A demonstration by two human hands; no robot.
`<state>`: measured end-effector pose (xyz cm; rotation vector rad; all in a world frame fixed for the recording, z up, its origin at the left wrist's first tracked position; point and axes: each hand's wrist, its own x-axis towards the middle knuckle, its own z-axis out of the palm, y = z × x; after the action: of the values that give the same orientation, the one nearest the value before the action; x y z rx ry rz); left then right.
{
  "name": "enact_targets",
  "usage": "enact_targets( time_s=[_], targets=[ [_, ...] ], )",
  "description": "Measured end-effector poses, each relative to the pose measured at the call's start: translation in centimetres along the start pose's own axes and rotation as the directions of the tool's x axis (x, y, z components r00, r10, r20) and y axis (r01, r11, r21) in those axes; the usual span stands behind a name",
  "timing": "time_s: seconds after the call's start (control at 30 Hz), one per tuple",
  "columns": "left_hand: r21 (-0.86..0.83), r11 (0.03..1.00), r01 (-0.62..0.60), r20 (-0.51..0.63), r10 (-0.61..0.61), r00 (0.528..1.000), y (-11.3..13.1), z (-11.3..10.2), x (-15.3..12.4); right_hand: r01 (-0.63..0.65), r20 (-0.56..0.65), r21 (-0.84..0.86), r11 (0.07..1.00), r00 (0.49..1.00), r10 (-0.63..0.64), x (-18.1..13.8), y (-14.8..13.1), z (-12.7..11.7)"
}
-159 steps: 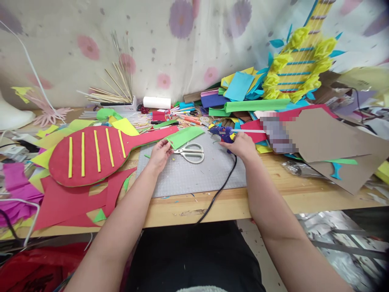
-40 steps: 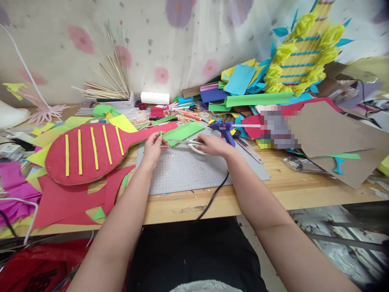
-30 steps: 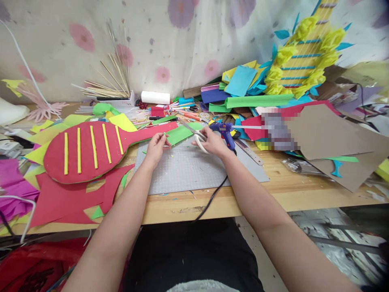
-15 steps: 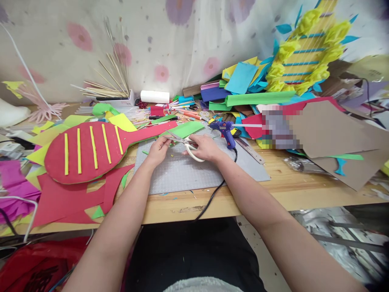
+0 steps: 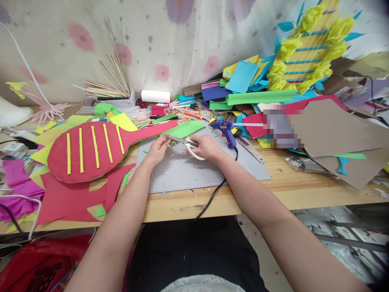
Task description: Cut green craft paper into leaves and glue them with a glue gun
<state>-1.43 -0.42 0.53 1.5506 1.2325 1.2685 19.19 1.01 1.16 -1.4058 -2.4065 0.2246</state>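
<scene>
My right hand [image 5: 206, 147] grips white-handled scissors [image 5: 186, 142] over the grey cutting mat [image 5: 197, 172]; the blades point left toward my left hand. My left hand [image 5: 158, 148] is pinched shut on a small piece at the blade tips, too small to name. A green foam sheet [image 5: 184, 129] lies just behind both hands. A red racket-shaped foam cutout [image 5: 91, 150] with yellow strips lies to the left, its handle reaching behind my left hand.
A blue glue gun [image 5: 225, 129] rests right of my hands, its black cord [image 5: 212, 194] running off the wooden table's front edge [image 5: 273, 200]. Red offcuts [image 5: 73, 198] lie at the left. Colored foam sheets [image 5: 243, 87], cardboard [image 5: 331, 134] and a yellow-flowered guitar shape [image 5: 306, 56] crowd the right and back.
My right hand left the glue gun and took up the scissors. It raised them, then lowered them toward my left hand, whose fingers moved off the green sheet into a pinch at the blades.
</scene>
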Motion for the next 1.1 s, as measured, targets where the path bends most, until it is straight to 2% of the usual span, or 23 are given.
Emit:
enact_targets(
  time_s=[0.17, 0.43, 0.7, 0.87, 0.97, 1.1],
  targets=[
    [-0.034, 0.999, 0.0, 0.046, 0.001, 0.999, 0.4, 0.1, 0.0, -0.022, -0.008, 0.051, 0.998, 1.0, 0.023, 0.0, 0.7, -0.2],
    [-0.058, 0.997, 0.049, 0.076, -0.045, 0.996, 0.1, 0.2, -0.1, 0.087, 0.082, 0.046, 0.995, 0.992, -0.091, -0.1, 1.3, -0.5],
    [-0.102, 0.995, 0.023, 0.103, -0.013, 0.995, -0.1, 0.2, -0.1, 0.086, 0.044, 0.031, 0.996, 0.995, -0.088, -0.1, 1.1, -0.5],
    [-0.132, 0.991, 0.009, 0.112, 0.006, 0.994, 0.6, 0.3, -0.3, 0.01, 0.008, 0.077, 0.997, 1.0, -0.011, -0.1, 1.1, -0.6],
    [-0.173, 0.985, -0.007, 0.092, 0.023, 0.996, 0.7, 0.3, -0.3, -0.011, 0.025, 0.122, 0.992, 1.0, 0.008, -0.1, 1.1, -0.6],
    [-0.187, 0.982, -0.035, 0.076, 0.05, 0.996, 0.2, 0.3, -0.1, 0.042, 0.07, 0.111, 0.993, 0.996, -0.05, -0.3, 0.8, -0.5]
  ],
)
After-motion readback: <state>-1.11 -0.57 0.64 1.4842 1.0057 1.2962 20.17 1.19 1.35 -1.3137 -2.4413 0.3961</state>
